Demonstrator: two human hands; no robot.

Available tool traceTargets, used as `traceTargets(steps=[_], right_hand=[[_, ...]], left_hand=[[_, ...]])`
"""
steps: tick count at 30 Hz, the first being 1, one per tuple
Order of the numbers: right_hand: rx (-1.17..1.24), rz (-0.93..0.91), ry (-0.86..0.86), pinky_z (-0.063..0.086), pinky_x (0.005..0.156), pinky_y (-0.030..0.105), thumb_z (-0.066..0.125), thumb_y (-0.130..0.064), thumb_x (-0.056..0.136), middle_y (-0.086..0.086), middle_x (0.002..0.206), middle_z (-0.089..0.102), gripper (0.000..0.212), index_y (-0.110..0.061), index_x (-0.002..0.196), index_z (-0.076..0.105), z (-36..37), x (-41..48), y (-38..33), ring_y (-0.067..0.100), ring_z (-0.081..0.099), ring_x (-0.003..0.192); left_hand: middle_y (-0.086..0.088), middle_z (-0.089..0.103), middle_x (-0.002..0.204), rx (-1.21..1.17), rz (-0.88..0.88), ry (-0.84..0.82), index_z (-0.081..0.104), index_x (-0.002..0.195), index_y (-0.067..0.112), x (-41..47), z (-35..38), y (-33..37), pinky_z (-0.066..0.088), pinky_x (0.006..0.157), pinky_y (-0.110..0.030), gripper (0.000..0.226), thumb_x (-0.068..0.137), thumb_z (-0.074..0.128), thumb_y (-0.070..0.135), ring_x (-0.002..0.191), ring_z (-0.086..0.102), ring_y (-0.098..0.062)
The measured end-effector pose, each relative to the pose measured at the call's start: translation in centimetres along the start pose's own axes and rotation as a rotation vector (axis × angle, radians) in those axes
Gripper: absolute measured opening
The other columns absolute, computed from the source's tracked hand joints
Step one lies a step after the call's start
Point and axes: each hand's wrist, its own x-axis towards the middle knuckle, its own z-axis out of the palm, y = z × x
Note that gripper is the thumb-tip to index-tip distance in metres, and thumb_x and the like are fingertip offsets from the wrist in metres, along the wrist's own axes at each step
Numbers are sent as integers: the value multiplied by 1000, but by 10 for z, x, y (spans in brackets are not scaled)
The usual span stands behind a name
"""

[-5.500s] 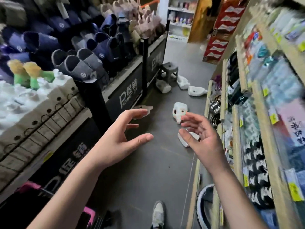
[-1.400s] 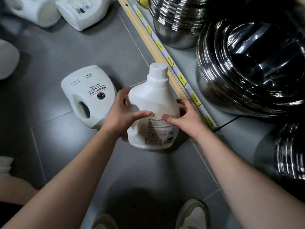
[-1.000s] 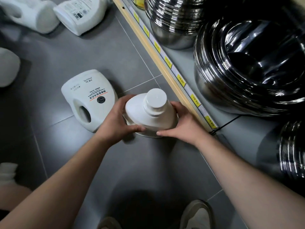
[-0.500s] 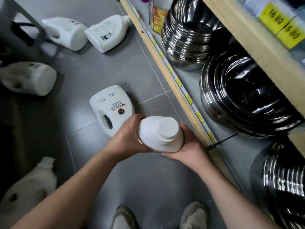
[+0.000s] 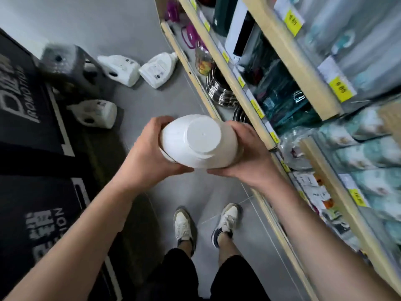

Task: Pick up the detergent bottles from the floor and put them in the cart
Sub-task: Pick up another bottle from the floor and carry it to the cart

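White detergent bottle (image 5: 198, 141) between both hands

You stand in a narrow shop aisle. The floor (image 5: 134, 25) is smooth grey tile with thin lines between the tiles. On your right are long wooden shelves (image 5: 288, 53) with yellow price tags (image 5: 341, 90) stuck on their edges. Shiny metal bowls (image 5: 219, 94) sit stacked on the lowest shelf. On your left is a black display stand (image 5: 28, 131) with white letters. A small grey stool (image 5: 67, 64) stands beside it.
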Motion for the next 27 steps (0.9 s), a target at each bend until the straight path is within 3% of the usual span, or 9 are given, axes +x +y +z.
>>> traceTargets(steps=[3,8,11,16,19,21,23,25,27], right_hand=[[43,-34,-3,49,103,29,105,-32,46,-19,134,61,107,-30,139,54,-34,-36,-78,-3,54,116],[41,-140,-35,41,89,3,98,-52,47,-36,126,59,99,-48,133,49,-66,-77,-164,-21,50,116],[20,-188,-77,42,89,9,101,-49,45,-41,125,57,102,-57,130,46,-69,-88,-196,-21,49,118],[27,-333,-173,50,107,39,103,-47,47,-24,133,61,105,-45,138,50,-48,-91,-222,3,56,126],[16,-439,-264,49,105,30,100,-54,44,-28,131,60,103,-49,134,50,-36,-89,-233,-1,55,125],[6,-517,-338,44,99,13,103,-47,45,-37,126,57,97,-54,126,49,-31,-87,-241,-12,52,121],[9,-588,-422,42,90,5,105,-38,45,-36,121,60,94,-57,118,49,-24,-86,-247,-13,54,116],[6,-640,-519,44,89,8,105,-35,45,-33,119,63,94,-62,115,49,-15,-91,-250,-11,57,113],[0,-700,-627,48,94,20,105,-38,43,-29,121,64,96,-64,116,49,-6,-100,-252,-5,58,116]], left_hand=[[20,59,123,-13,56,46,47,123,41,-39,-52,53,39,84,0,101,42,106,33,111,52,17],[22,62,122,-105,103,146,51,123,40,-98,-114,100,44,86,-3,97,42,104,35,111,57,15],[20,63,122,-167,119,204,53,123,40,-128,-138,110,44,85,-3,96,43,105,25,111,58,12],[19,65,125,-193,95,344,54,128,36,-176,-159,113,41,88,-1,103,40,106,30,116,59,8],[16,64,127,-192,53,451,55,130,36,-212,-160,115,43,91,-4,103,39,101,41,118,59,5],[14,64,127,-196,6,552,56,131,34,-237,-155,117,42,89,-2,102,40,103,34,115,60,6],[15,64,126,-201,-42,657,57,131,36,-262,-144,123,41,88,-1,101,40,102,36,115,59,7],[19,63,126,-191,-103,768,55,127,45,-289,-129,130,41,91,-3,97,39,96,45,118,58,6],[18,63,129,-185,-181,873,55,127,45,-317,-109,136,45,98,-12,95,41,96,47,123,58,0]])
